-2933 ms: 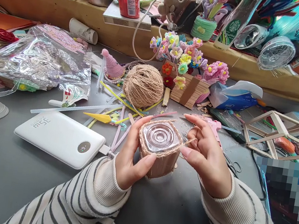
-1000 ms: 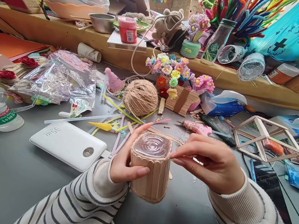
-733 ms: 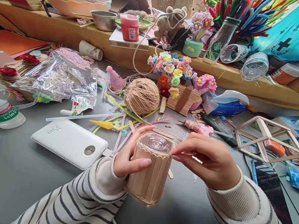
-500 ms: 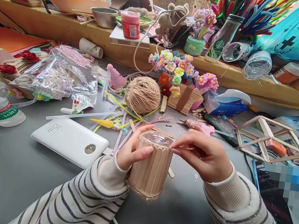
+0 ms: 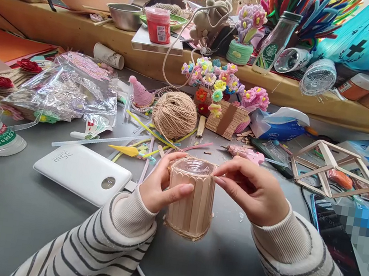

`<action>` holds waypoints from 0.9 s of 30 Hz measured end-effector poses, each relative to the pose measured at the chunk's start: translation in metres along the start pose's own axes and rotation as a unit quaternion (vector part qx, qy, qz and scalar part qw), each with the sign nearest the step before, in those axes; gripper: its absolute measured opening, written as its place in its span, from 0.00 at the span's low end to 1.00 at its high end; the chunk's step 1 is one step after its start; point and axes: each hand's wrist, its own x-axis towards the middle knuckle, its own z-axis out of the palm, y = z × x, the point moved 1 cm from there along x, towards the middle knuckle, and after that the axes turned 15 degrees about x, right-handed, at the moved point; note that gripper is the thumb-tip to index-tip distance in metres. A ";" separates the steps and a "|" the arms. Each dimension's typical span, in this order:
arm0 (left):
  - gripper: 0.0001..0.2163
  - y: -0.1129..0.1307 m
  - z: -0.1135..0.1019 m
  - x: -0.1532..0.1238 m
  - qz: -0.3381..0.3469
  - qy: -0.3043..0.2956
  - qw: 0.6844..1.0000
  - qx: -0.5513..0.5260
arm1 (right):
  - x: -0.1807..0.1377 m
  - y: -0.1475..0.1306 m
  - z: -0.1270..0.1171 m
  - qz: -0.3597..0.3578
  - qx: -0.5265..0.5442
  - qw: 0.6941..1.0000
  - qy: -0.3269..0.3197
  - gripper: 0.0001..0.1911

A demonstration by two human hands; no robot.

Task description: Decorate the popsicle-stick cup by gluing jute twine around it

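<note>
A small pot clad in upright craft sticks stands upside down, its clear plastic base facing up and a band of jute twine around its lower edge. My left hand wraps around the pot's left side. My right hand is closed in a pinch at the pot's top right rim; whatever the fingertips hold is too small to see. Behind the pot lies a ball of jute twine.
A white power bank lies to the left, a pink glue gun and a wooden-stick frame to the right. A crinkled plastic bag, pipe-cleaner flowers and loose sticks crowd the grey table. A cluttered wooden shelf runs along the back.
The pot has tipped from showing its clear base to standing nearly upright. My right hand moved from beside it to its top right rim.
</note>
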 end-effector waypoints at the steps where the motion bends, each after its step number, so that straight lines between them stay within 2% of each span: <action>1: 0.30 0.000 0.001 0.000 0.006 -0.024 1.000 -0.015 | -0.001 -0.003 0.000 -0.006 -0.008 1.000 -0.003 0.03; 4: 0.31 -0.003 0.004 0.002 0.013 -0.076 0.996 -0.036 | -0.002 -0.013 0.000 -0.026 -0.057 0.998 -0.014 0.03; 7: 0.34 -0.007 0.007 0.001 -0.012 -0.078 0.996 -0.039 | -0.004 -0.019 0.000 -0.038 -0.105 0.993 -0.024 0.03; 10: 0.36 -0.006 0.010 0.001 -0.022 -0.048 0.997 -0.050 | -0.005 -0.020 0.000 -0.039 -0.127 0.991 -0.031 0.04; 13: 0.32 -0.002 0.011 0.000 -0.019 -0.009 0.997 -0.079 | -0.006 -0.023 0.001 -0.034 -0.136 0.989 -0.041 0.03; 15: 0.29 0.001 0.012 -0.001 -0.013 -0.006 0.995 -0.094 | -0.007 -0.025 0.002 -0.029 -0.141 0.988 -0.048 0.03; 19: 0.35 0.003 0.015 -0.004 0.029 -0.050 0.998 -0.037 | -0.010 -0.030 0.006 -0.035 -0.166 0.984 -0.046 0.03; 21: 0.37 0.004 0.018 -0.006 0.054 -0.052 0.997 0.012 | -0.011 -0.030 0.007 -0.040 -0.171 0.984 -0.041 0.03; 27: 0.35 0.005 0.025 -0.012 0.130 0.059 0.982 0.126 | -0.010 -0.028 0.006 -0.061 -0.154 0.985 -0.037 0.03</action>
